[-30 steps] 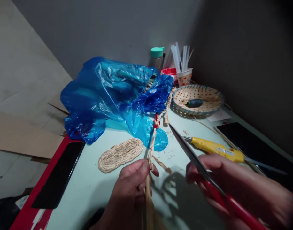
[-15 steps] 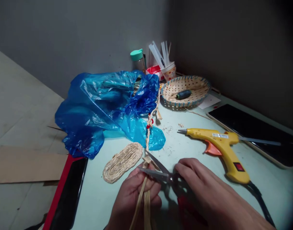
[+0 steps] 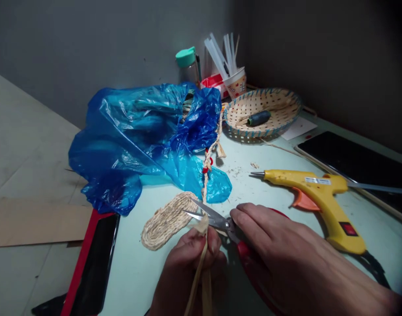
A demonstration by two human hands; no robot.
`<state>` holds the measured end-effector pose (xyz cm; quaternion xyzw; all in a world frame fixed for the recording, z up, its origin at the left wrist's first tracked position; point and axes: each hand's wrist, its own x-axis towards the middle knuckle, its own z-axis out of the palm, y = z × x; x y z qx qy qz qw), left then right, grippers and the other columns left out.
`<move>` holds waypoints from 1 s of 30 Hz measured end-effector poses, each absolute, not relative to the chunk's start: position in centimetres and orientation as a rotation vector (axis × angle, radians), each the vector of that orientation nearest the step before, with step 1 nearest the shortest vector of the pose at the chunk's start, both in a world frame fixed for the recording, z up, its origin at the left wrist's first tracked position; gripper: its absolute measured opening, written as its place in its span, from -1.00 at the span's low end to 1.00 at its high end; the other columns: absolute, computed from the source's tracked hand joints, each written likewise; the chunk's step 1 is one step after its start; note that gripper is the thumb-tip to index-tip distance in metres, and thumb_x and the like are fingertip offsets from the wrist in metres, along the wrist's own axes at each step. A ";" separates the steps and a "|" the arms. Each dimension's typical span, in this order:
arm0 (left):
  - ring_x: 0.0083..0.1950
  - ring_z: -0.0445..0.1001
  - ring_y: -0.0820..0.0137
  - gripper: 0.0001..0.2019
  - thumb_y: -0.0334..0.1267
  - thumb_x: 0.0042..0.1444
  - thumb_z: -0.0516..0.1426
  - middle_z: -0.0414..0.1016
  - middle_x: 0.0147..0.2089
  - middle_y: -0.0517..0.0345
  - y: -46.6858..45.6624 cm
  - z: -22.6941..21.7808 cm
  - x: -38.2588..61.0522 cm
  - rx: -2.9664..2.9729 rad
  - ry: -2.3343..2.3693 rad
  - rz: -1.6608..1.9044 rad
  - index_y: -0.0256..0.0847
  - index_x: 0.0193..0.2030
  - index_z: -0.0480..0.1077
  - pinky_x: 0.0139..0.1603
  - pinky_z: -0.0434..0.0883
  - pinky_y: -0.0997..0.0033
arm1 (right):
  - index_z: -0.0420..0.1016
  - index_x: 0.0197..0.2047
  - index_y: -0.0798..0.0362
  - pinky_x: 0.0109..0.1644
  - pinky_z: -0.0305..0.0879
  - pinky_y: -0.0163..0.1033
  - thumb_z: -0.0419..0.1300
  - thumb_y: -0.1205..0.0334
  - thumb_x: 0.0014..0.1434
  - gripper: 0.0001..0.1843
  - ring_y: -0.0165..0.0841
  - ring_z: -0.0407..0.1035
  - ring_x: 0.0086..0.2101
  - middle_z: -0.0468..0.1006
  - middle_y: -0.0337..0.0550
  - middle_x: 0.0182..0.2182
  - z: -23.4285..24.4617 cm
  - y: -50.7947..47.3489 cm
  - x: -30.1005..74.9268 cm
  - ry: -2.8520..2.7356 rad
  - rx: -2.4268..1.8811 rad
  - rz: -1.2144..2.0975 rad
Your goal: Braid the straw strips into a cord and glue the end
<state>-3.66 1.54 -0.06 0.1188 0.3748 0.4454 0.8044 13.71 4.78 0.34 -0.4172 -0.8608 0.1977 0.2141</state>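
My left hand (image 3: 190, 259) pinches a pale braided straw cord (image 3: 205, 186) near the front of the table, with long flat strands (image 3: 198, 281) trailing down below the fingers. In my right hand (image 3: 269, 245) is a pair of red-handled scissors (image 3: 217, 218). Their blades are partly apart and lie around or right beside the braid, just above my left fingertips; I cannot tell whether they touch it. To the left of the blades rests an oval coiled straw mat (image 3: 168, 221). The cord runs back past a red tie toward the basket.
A yellow glue gun (image 3: 306, 184) lies at right, beside a dark tablet (image 3: 358, 162). Behind stand a woven basket (image 3: 282, 114) with a thread spool (image 3: 259, 118), a cup of glue sticks (image 3: 236, 83) and a green-lidded jar (image 3: 186, 59). A blue plastic bag (image 3: 128, 127) covers the back left.
The scissors have moved up slightly along the braid, and their blades have closed partway. My left hand still pinches the cord. The whole view has shifted a little.
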 end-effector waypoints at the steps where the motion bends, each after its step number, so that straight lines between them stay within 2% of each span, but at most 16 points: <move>1: -0.64 -0.12 0.57 -0.76 -0.12 -0.05 0.23 -0.09 -0.65 0.36 1.6 -0.1 -3.7 0.259 0.786 0.943 -0.23 -0.51 0.33 -0.58 0.06 0.51 | 0.35 -0.28 0.00 -0.47 0.16 -0.28 0.03 0.43 0.07 -0.82 -0.35 0.33 -0.45 0.44 -0.16 -0.36 0.2 4.8 13.7 -2.391 -1.159 0.545; 5: -0.62 -0.13 0.57 -0.78 -0.13 -0.04 0.23 -0.07 -0.67 0.35 1.7 -0.7 -4.0 0.263 0.721 0.917 -0.24 -0.48 0.35 -0.56 0.06 0.55 | 0.35 -0.31 0.00 -0.45 0.16 -0.23 0.02 0.47 0.04 -0.80 -0.33 0.35 -0.48 0.44 -0.18 -0.41 -0.4 4.7 13.5 -2.397 -1.175 0.480; 10: -0.60 -0.12 0.57 -0.77 -0.15 0.00 0.21 -0.03 -0.62 0.31 1.5 -1.1 -4.1 0.251 0.743 0.942 -0.27 -0.50 0.37 -0.53 0.10 0.56 | 0.34 -0.39 0.03 -0.56 0.10 -0.23 -0.02 0.45 0.09 -0.82 -0.35 0.30 -0.58 0.40 -0.16 -0.48 -0.3 4.7 13.4 -2.470 -1.171 0.449; 14: -0.59 -0.07 0.57 -0.80 -0.18 0.07 0.16 -0.06 -0.59 0.32 1.2 -0.3 -3.9 0.231 0.779 0.969 -0.27 -0.46 0.37 -0.50 0.14 0.59 | 0.37 -0.31 0.04 -0.55 0.14 -0.24 -0.04 0.43 0.13 -0.80 -0.36 0.33 -0.57 0.43 -0.14 -0.45 0.3 5.0 14.2 -2.449 -1.146 0.418; 18: -0.57 -0.10 0.57 -0.81 -0.22 0.09 0.15 -0.07 -0.57 0.32 1.2 0.7 -3.7 0.226 0.794 0.962 -0.27 -0.46 0.36 -0.57 0.05 0.60 | 0.37 -0.16 0.02 -0.45 0.25 -0.20 -0.04 0.30 0.19 -0.79 -0.29 0.40 -0.45 0.49 -0.07 -0.29 0.8 5.1 15.8 -2.370 -1.177 0.275; 21: -0.56 -0.11 0.57 -0.82 -0.23 0.08 0.17 -0.08 -0.56 0.33 1.1 1.2 -3.4 0.205 0.828 0.969 -0.28 -0.47 0.38 -0.57 0.05 0.60 | 0.35 -0.12 -0.04 -0.38 0.31 -0.16 0.02 0.24 0.17 -0.80 -0.22 0.42 -0.33 0.47 -0.05 -0.19 0.9 4.6 16.9 -2.418 -1.231 0.368; 24: -0.56 -0.09 0.57 -0.81 -0.23 0.05 0.19 -0.04 -0.57 0.33 1.2 1.6 -3.1 0.162 0.945 0.995 -0.26 -0.52 0.39 -0.54 0.14 0.57 | 0.34 -0.13 -0.05 -0.34 0.36 -0.17 0.12 0.31 0.07 -0.75 -0.21 0.41 -0.26 0.44 -0.05 -0.14 1.0 3.9 17.3 -2.468 -1.261 0.524; 26: -0.57 -0.06 0.57 -0.81 -0.28 -0.03 0.24 0.02 -0.57 0.32 1.2 1.7 -3.0 0.185 1.056 0.996 -0.24 -0.57 0.35 -0.56 0.12 0.55 | 0.34 -0.12 -0.06 -0.32 0.37 -0.18 0.15 0.36 0.00 -0.67 -0.21 0.39 -0.24 0.42 -0.07 -0.12 1.0 3.5 17.1 -2.474 -1.268 0.616; 30: -0.59 -0.02 0.60 -0.79 -0.32 -0.12 0.27 0.03 -0.59 0.33 1.3 1.8 -2.9 0.232 1.174 0.940 -0.22 -0.59 0.30 -0.59 0.08 0.56 | 0.33 -0.13 -0.08 -0.27 0.35 -0.19 0.09 0.35 0.08 -0.74 -0.29 0.36 -0.25 0.41 -0.15 -0.15 0.5 3.4 16.4 -2.461 -1.227 0.794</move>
